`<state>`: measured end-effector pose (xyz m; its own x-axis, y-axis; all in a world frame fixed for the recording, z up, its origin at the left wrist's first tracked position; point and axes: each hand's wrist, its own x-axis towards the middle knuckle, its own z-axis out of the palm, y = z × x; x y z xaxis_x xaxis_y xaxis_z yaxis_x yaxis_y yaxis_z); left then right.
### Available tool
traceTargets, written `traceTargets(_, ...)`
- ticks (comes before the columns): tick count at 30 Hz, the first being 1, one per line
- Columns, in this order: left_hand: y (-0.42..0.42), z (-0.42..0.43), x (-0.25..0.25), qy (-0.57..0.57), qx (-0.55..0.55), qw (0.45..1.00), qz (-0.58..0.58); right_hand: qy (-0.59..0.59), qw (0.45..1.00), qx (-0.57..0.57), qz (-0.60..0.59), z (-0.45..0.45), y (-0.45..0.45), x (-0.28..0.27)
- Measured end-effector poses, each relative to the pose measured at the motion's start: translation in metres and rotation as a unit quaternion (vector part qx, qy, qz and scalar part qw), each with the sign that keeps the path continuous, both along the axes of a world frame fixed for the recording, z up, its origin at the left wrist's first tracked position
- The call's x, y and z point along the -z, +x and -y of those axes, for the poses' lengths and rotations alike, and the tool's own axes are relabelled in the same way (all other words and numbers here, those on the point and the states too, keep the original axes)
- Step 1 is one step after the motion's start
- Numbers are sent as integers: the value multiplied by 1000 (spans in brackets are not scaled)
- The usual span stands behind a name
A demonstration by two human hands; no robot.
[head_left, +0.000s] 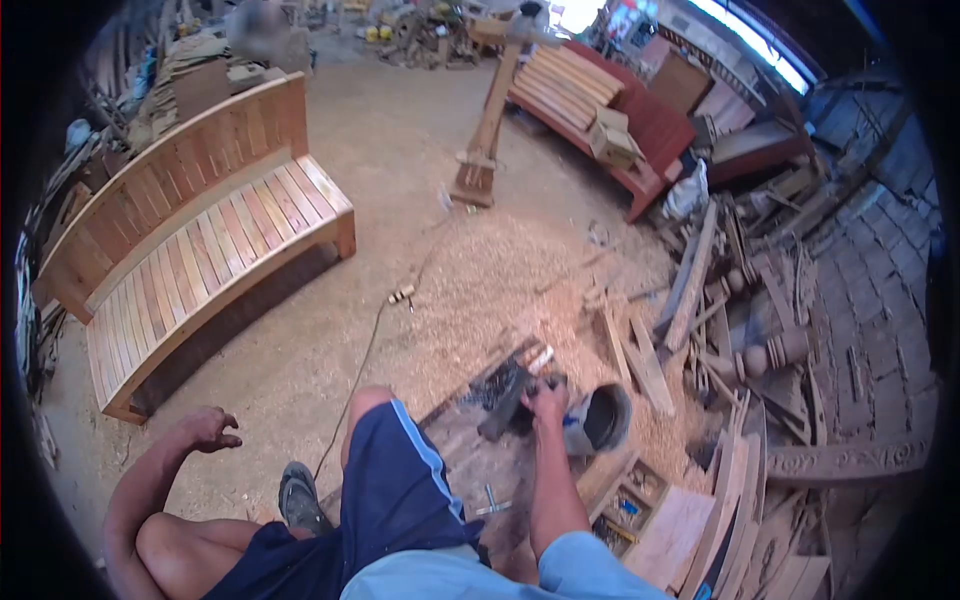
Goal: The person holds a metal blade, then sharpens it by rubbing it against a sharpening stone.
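Observation:
My right hand point(545, 397) is closed at a dark tool-like object point(508, 398) on the low wooden work surface point(455, 438). What exactly its fingers grip is too small to make out. A grey bucket point(603, 418) stands just right of that hand. Away from the surface, my left hand point(213, 428) hangs in the air over my left knee, its fingers apart and curled, holding nothing. A small metal T-shaped tool point(491, 500) lies on the work surface near my right leg.
On the left stands a slatted wooden bench point(225, 240). A cord with a connector point(401, 294) crosses the floor. Wood shavings point(490, 265) lie ahead. To the right are a compartment box point(630, 505), scrap wood point(650, 370) and red furniture point(640, 140).

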<state>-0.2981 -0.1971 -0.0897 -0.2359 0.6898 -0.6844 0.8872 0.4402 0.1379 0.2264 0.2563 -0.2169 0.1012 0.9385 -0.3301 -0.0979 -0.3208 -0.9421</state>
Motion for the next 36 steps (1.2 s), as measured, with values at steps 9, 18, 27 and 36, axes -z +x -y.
traceTargets(9,-12,13,16,-10,8,1000,-13,21,997,-56,50,8,-3,1)
traceTargets(18,-12,17,12,-57,1,998,-25,65,993,-65,68,16,-2,4)
traceTargets(27,-8,15,8,-53,0,998,-29,-41,998,-17,-41,21,-6,-23)
traceTargets(36,-8,14,8,-60,-3,998,-32,-17,999,-37,-23,22,-11,-8)
